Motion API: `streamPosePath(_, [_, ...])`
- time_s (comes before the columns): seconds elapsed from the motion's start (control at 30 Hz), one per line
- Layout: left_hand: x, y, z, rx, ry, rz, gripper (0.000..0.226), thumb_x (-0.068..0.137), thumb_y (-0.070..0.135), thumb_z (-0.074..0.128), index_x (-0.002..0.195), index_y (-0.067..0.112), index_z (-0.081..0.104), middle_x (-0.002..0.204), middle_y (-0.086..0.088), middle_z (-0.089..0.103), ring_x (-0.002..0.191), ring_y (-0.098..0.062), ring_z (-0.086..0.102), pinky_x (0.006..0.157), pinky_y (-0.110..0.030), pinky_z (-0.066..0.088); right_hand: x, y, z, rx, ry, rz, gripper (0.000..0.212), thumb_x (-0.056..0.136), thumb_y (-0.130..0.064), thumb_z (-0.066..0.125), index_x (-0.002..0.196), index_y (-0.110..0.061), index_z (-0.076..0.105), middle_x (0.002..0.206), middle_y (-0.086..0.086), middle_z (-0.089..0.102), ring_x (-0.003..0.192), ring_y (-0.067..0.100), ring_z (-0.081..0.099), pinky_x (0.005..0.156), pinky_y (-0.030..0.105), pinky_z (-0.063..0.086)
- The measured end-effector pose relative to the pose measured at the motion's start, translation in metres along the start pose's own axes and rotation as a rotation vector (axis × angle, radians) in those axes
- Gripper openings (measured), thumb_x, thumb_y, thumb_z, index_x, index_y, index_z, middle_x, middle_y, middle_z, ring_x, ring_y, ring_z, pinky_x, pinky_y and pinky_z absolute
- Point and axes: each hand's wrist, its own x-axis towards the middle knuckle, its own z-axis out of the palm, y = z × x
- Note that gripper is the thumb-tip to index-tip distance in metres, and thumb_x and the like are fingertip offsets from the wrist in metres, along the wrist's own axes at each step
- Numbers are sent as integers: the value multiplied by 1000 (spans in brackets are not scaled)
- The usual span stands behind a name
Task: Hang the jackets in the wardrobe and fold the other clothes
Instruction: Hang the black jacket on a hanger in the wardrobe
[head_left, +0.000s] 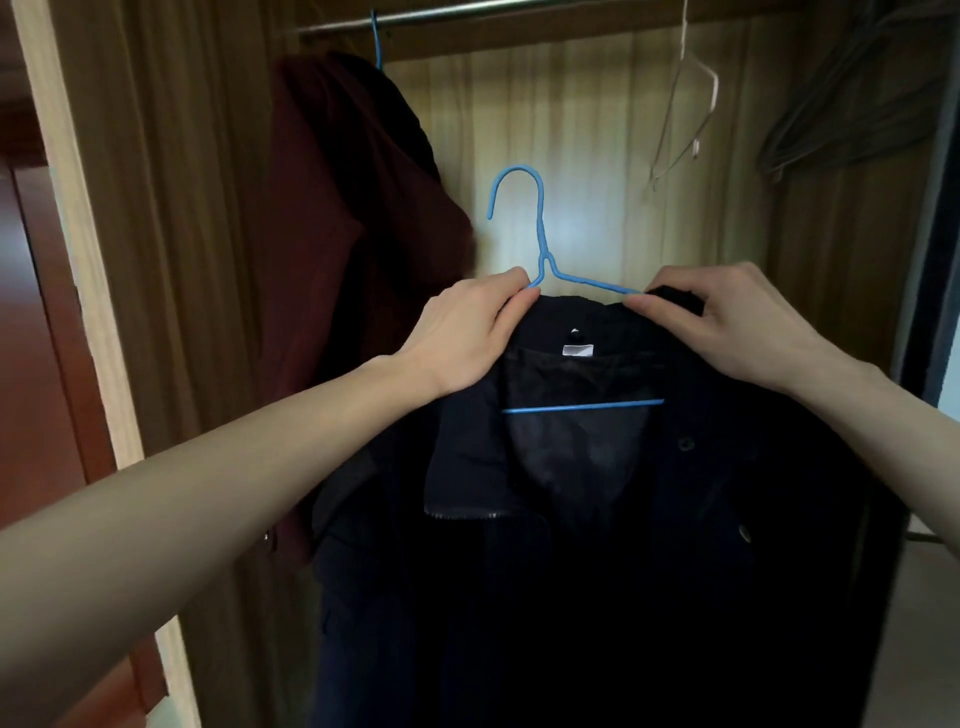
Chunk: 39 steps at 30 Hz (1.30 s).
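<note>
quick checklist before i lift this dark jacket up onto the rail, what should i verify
1. Jacket seated on hanger: the dark jacket is on the blue hanger, whose bottom bar shows inside the collar. Ok.
2. Collar grip: left hand and right hand each pinch the collar at the hanger's shoulders. Ok.
3. Hook free: it stands clear above the collar, not yet on the rail. Ok.
4. Space on rail: open gap between the maroon jacket and the empty wire hanger. Ok.
5. Shoulders fully over the hanger ends: hidden by the hands and dark cloth. Cannot tell.
</note>
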Motion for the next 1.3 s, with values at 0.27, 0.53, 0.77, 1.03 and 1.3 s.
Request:
streamPosePath(0.27, [36,5,7,35,42,73,38,112,43,35,79,23,36,66,0,50,68,-35,49,62,-41,40,19,4,-25,-234,-108,-23,55,96,-70,35,91,-25,66,60,0,58,59,19,56,57,38,46])
streamPosePath(0.53, [56,-17,15,1,46,-57,47,108,57,40,78,23,52,69,0,57,75,-29,54,69,-40,45,41,-2,-15,-108,-85,14,37,103,-50,51,93,-21,71,73,10,67,69,31,61,70,49,51])
streamPosePath(0.77, [81,-44,31,-70,131,-137,44,104,64,35,83,27,47,73,0,62,78,-31,58,75,-42,48,68,-15,-31,-289,-3,142,36,102,-50,55,90,-22,73,71,8,62,74,37,57,73,50,54])
streamPosePath(1.03, [121,-87,32,-199,96,-73,53,106,61,30,147,33,47,139,2,60,130,-26,51,110,-49,41,126,-39,-57,-608,155,324,36,101,-51,60,117,-22,74,112,28,64,108,51,60,77,44,42])
streamPosePath(1.3, [166,-82,21,-247,166,-1,56,109,54,32,159,28,36,159,3,43,144,-21,40,117,-43,34,224,-68,-45,-759,224,419,41,97,-41,68,122,-8,67,126,26,62,114,50,62,90,47,51])
